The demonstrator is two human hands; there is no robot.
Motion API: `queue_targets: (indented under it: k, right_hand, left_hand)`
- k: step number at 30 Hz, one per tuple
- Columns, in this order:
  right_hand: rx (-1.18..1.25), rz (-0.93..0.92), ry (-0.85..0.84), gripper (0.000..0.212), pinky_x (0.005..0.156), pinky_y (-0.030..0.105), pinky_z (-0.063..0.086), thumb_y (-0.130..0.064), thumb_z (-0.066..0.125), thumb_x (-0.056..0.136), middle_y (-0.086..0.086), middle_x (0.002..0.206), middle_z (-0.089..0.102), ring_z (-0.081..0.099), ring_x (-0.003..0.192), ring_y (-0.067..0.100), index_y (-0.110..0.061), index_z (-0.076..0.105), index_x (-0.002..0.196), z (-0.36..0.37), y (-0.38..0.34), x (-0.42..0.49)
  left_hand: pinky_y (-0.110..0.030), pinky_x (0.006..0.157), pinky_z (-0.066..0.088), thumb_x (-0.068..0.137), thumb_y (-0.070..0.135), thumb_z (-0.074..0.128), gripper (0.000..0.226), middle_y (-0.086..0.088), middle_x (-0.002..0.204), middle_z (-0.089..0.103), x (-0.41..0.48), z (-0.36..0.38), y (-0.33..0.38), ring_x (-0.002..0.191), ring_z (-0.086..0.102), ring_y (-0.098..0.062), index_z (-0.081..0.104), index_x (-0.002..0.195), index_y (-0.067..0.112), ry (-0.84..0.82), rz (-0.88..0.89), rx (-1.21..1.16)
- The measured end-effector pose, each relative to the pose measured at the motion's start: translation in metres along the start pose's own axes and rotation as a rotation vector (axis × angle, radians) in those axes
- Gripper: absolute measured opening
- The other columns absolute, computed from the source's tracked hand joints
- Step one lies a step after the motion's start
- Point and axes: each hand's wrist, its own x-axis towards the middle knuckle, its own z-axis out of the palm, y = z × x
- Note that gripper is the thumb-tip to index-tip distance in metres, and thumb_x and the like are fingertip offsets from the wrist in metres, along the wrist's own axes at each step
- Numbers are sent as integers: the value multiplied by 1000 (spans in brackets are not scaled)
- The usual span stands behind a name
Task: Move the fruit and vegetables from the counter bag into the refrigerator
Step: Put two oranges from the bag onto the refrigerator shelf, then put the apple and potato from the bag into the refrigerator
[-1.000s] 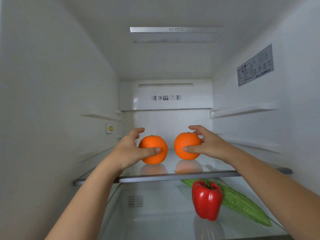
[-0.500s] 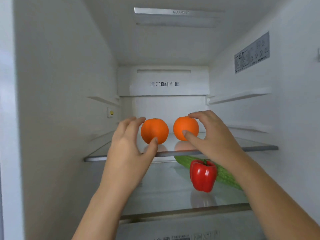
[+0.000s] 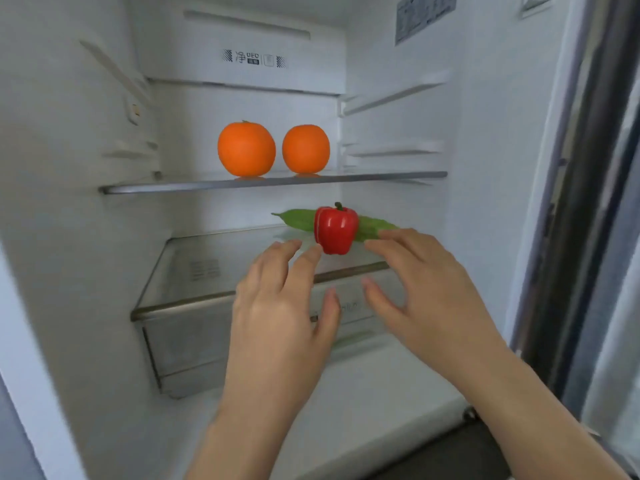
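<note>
With both oranges (image 3: 246, 148) shelved, left hand (image 3: 277, 306) and right hand (image 3: 426, 299) hover, grip released and empty; next, likely fetching more produce.

Two oranges sitting on the upper glass shelf (image 3: 381, 175) of the fridge (image 3: 69, 237), roughly mid-shelf. The left orange (image 3: 246, 148) looks a touch bigger and has a little stem nub on top. The right orange (image 3: 305, 148) is just beside it with a thin gap, so not touching. Both are whole, bright and smooth.

One level below that shelf, a glossy red bell pepper (image 3: 336, 230) stands upright, green stem pointing up, with a thin pale line down its left side. Right behind it a long green vegetable (image 3: 298, 220) lies flat and crosswise. Its pointed tip pokes out left, about under the right orange, and the other end sticks out right. Its middle is hidden by the pepper, and I can't tell if the two touch.
</note>
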Motion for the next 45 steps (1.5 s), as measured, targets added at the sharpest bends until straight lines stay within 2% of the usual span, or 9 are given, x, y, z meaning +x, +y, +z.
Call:
queue_targets:
  k: [6,14,19,22,27,32,38,45]
  right_hand:
    - [-192,89,-93,41,87,42,48,-34,44,82,12,108,65,61,97,28,-8,65,105,-40,7,-72]
    - [-401,256,-6,37,87,44,46,-31,47,81,11,107,66,61,97,30,-9,65,104,-137,16,-151]
    - [-563,395,33,37,87,51,47,-30,47,81,12,109,65,60,99,32,-8,65,105,-222,16,-218]
    - [-667,460,40,35,84,46,49,-27,49,79,12,105,67,62,95,32,-7,66,101,-276,4,-260]
    - [-839,595,63,28,77,46,50,-22,55,77,10,101,67,62,91,31,-6,66,98,-376,-33,-337]
    - [-1003,746,90,33,83,49,49,-26,51,79,11,103,66,61,94,32,-6,66,101,-466,-81,-414]
    - [-1203,904,91,33,84,39,47,-27,48,80,9,102,67,61,94,29,-8,67,99,-558,-155,-502]
    - [-1448,1171,123,33,80,41,50,-28,46,81,7,102,67,62,91,29,-10,67,99,-642,-257,-590]
  left_hand:
    - [-45,92,42,80,31,45,41,-14,116,61,-43,18,42,108,55,-32,63,108,8,-127,121,-64]
    - [-50,89,46,82,27,46,35,-12,111,63,-79,20,130,106,56,-32,63,106,7,-161,262,-291]
    - [-48,90,44,82,26,45,34,-12,109,63,-110,13,213,106,50,-26,63,104,8,-168,382,-472]
    - [-48,89,46,81,25,47,33,-13,109,63,-135,1,277,106,48,-26,65,101,6,-202,438,-616]
    - [-47,84,48,79,24,48,31,-13,104,64,-185,-40,382,101,47,-25,65,97,5,-271,556,-843]
    - [-41,88,44,81,27,46,33,-9,106,62,-239,-100,471,102,47,-21,63,102,7,-363,652,-1060]
    - [-50,85,48,79,24,48,32,-13,104,63,-316,-169,570,101,56,-33,63,100,5,-365,809,-1208]
    - [-53,85,47,79,25,47,34,-14,105,64,-401,-258,666,104,49,-27,64,101,4,-528,937,-1506]
